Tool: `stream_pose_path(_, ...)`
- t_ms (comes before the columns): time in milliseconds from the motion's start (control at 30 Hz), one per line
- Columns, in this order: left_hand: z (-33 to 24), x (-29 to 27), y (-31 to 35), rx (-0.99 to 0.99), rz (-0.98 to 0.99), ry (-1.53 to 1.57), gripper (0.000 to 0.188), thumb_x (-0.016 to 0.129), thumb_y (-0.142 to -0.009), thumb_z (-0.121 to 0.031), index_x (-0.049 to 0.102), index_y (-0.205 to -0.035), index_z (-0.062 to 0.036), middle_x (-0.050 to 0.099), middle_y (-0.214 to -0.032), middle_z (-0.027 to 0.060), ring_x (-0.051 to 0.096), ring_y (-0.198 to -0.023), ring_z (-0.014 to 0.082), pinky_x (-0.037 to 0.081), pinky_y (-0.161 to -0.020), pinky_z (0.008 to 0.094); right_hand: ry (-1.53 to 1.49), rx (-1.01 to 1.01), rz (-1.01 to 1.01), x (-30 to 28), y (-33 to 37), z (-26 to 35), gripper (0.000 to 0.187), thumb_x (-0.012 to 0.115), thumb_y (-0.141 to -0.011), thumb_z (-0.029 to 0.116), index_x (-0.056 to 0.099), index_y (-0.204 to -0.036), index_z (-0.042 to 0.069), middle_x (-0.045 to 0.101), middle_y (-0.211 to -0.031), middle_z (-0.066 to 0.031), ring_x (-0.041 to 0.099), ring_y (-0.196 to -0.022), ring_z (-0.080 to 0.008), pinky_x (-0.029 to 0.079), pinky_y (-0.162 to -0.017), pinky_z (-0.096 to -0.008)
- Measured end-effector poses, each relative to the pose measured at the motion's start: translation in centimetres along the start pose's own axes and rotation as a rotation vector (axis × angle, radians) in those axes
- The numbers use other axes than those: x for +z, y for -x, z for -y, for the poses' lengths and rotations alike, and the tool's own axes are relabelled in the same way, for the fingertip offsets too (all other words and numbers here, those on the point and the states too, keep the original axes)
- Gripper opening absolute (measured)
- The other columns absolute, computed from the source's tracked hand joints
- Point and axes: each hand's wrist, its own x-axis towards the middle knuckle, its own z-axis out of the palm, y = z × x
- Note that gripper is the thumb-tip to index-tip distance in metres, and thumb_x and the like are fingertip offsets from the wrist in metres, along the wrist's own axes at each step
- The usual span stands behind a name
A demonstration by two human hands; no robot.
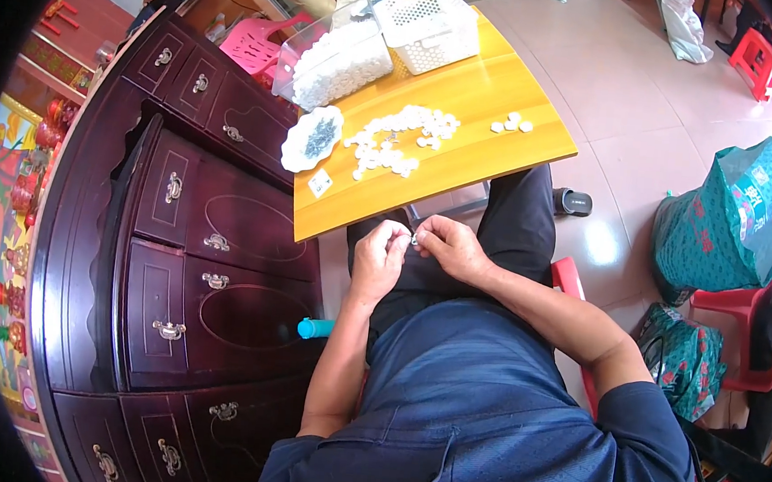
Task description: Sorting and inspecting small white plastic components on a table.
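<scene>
Over my lap, just short of the table edge, my left hand [379,257] and my right hand [456,250] meet with their fingertips pinched. Between them is a small whitish piece [414,240] with a metallic glint, too small to name more exactly. On the wooden table [491,172] lies a loose spread of small white pieces [408,134]. Several more white pieces [511,122] form a separate group to the right. A white dish [295,150] at the table's left edge holds small dark metal bits [324,135].
A clear bin heaped with white pieces [341,65] and a white perforated basket [429,36] stand at the table's far end. Dark wooden cabinets [251,221] line my left. To the right, a teal bag [727,223] rests on a red chair [765,316]. Another person sits beyond the table.
</scene>
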Motion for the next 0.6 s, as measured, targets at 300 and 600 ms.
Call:
stream_pose_path(300, -0.07, -0.02, 0.01, -0.011, 0.015, -0.013, 0.006, 0.064, -0.094, -0.006, 0.064, -0.094, -0.0005, 0.065, -0.076, 0.0101, 0.063, -0.064, 0.0176, 0.052, -0.062, 0.0321, 0.078, -0.005, -0.021, -0.06, 0.18, 0.46, 0.018, 0.063, -0.096, 0.017, 0.069, -0.091, 0.001, 0.071, -0.076, -0.0061, 0.069, -0.070, -0.0145, 0.055, -0.068, -0.0308)
stream_pose_path(600, 0.03, 0.05, 0.06, -0.001, 0.011, -0.035, 0.007, 0.064, -0.094, -0.007, 0.064, -0.093, -0.0004, 0.067, -0.078, 0.0123, 0.066, -0.067, 0.0207, 0.053, -0.064, 0.0332, 0.115, 0.020, -0.012, -0.16, 0.27, 0.78, 0.018, 0.063, -0.096, 0.017, 0.069, -0.091, 0.001, 0.071, -0.075, -0.0064, 0.069, -0.068, -0.0143, 0.055, -0.068, -0.0310)
